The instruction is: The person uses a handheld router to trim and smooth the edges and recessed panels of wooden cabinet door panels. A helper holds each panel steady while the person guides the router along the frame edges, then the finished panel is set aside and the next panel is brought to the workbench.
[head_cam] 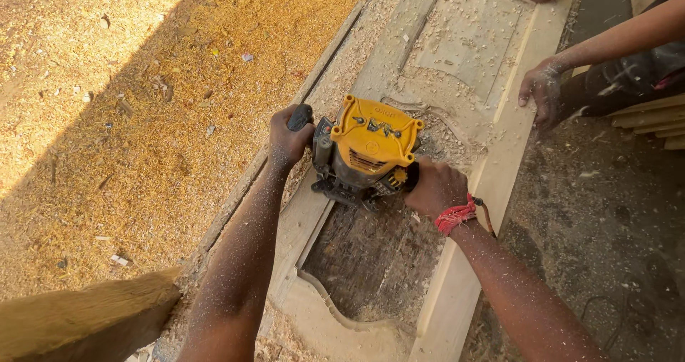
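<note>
Yellow-topped router with dark body and black side handles, standing upright on a pale wooden door panel. The panel lies flat, strewn with shavings; beneath and behind the tool a recessed field with a curved edge is cut, apparently darker wood.
</note>
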Motion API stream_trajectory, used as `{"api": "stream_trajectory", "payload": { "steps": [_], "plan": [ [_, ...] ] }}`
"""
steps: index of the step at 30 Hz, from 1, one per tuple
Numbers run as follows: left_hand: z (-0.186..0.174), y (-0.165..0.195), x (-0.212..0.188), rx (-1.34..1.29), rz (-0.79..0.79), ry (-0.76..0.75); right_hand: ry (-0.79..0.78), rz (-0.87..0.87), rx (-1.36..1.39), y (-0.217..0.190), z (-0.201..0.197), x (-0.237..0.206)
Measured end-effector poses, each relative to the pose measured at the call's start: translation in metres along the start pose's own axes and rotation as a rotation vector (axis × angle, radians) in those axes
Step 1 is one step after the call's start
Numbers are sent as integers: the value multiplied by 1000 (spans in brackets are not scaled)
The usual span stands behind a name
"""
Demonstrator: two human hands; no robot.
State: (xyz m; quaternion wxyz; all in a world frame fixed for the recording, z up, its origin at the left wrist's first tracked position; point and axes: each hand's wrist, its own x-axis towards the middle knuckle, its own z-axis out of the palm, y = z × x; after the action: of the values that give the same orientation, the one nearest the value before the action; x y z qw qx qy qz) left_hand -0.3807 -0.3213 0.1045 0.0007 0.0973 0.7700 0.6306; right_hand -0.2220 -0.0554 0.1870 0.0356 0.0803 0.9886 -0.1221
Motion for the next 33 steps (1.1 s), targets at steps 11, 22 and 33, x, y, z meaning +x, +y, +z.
{"api": "stream_trajectory", "payload": {
  "steps": [11,22,33],
  "plan": [
    [27,5,41,-12,19,2,-19,-17,-86,24,-7,42],
    [53,9,78,-66,-3,34,7,-48,-140,50,-12,84],
    [74,33,109,-44,80,67,-8,-20,-126,74,-18,130]
  ]
}}
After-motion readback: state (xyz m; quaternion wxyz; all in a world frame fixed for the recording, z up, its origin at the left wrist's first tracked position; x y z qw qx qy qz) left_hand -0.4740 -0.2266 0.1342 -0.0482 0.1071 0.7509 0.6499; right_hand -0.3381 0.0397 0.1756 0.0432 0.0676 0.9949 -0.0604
